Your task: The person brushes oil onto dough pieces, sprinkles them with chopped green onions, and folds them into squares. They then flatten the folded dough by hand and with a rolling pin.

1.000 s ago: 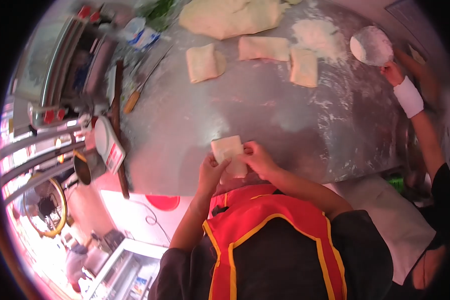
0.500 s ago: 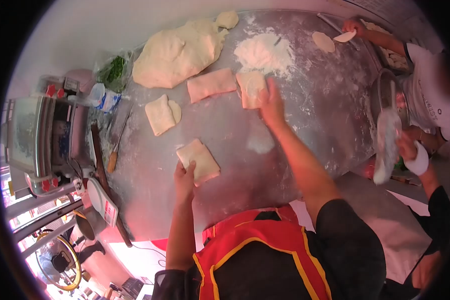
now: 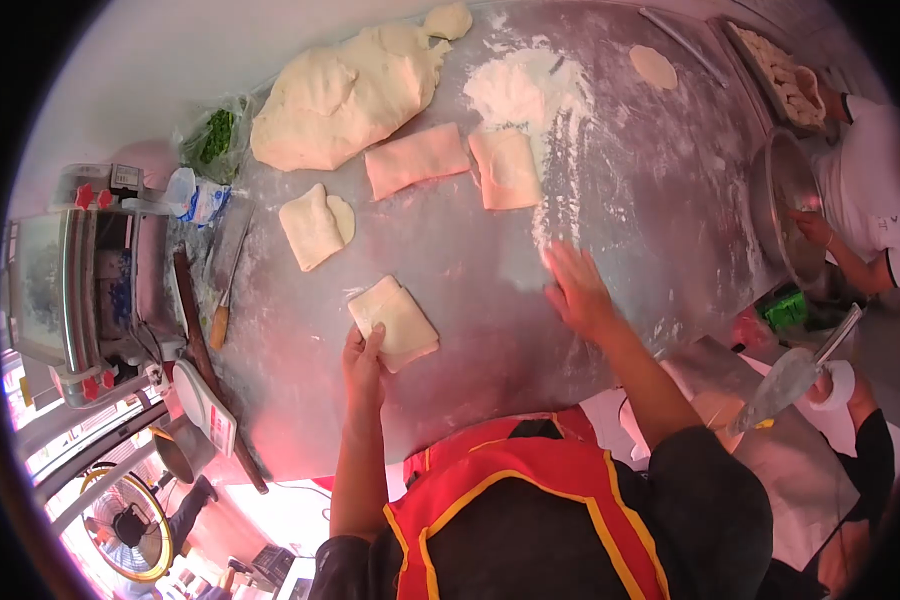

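My left hand point(image 3: 365, 355) grips the lower left corner of a folded dough sheet point(image 3: 398, 322), thumb on top. My right hand point(image 3: 578, 288) lies flat on the steel table point(image 3: 470, 370) at the lower end of a flour streak point(image 3: 562, 190), fingers stretched out and nothing held. Above it sits a folded dough piece point(image 3: 506, 170), with a longer pink-tinted dough slab point(image 3: 416, 162) at its left. Another folded piece point(image 3: 312, 228) lies farther left, a rounded flap showing at its side. A big dough mass point(image 3: 350, 100) rests at the back, near a flour heap point(image 3: 515, 85).
At the left are a machine point(image 3: 95, 290), a long rolling pin point(image 3: 202, 350), a wooden-handled knife point(image 3: 222, 310) and a scale point(image 3: 205, 405). A dough round point(image 3: 653, 67) lies at the back right. Co-workers stand on the right, by a metal bowl point(image 3: 775, 215) and a dough tray point(image 3: 760, 70).
My right hand has left the upper folded dough and come down toward me, and a flour streak now runs from the heap. The co-worker's hand has left the dough rounds.
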Motion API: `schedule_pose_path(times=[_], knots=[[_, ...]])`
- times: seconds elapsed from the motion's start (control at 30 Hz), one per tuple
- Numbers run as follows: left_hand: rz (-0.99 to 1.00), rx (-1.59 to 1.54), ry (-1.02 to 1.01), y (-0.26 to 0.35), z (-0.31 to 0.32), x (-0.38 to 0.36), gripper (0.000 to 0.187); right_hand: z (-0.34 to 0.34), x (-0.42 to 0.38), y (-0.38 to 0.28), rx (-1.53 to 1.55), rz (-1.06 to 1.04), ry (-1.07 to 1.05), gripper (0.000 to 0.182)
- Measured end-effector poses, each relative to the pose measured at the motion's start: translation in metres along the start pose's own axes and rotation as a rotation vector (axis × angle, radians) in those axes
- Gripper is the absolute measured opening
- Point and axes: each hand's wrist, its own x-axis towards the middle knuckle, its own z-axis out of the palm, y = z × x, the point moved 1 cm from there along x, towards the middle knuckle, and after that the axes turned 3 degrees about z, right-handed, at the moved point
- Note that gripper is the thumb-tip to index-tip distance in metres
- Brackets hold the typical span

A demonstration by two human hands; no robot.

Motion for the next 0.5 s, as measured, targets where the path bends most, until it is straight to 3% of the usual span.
schedule_pose_path(times=[0.1,0.2,0.27,0.33,0.43,0.5], knots=[[-0.025,-0.104,-0.024,0.000,-0.006,0.002,0.034,0.016,-0.039,0.012,-0.095,0.186,0.080,0.065],[-0.096,-0.276,-0.052,0.008,-0.014,-0.008,0.035,0.051,0.001,0.005,-0.317,0.362,0.371,0.065],[-0.112,-0.351,-0.065,0.010,-0.032,-0.012,0.036,0.070,0.031,-0.056,-0.303,0.264,0.151,0.069],[-0.101,-0.390,-0.064,0.015,-0.045,-0.019,0.038,0.091,0.027,-0.123,-0.027,-0.057,0.232,0.069],[-0.058,-0.363,-0.082,0.035,-0.056,-0.031,0.040,0.105,-0.015,-0.159,0.021,-0.392,-0.195,0.068],[-0.031,-0.298,-0.140,0.041,-0.051,-0.031,0.040,0.093,-0.030,-0.134,-0.048,-0.263,-0.328,0.064]])
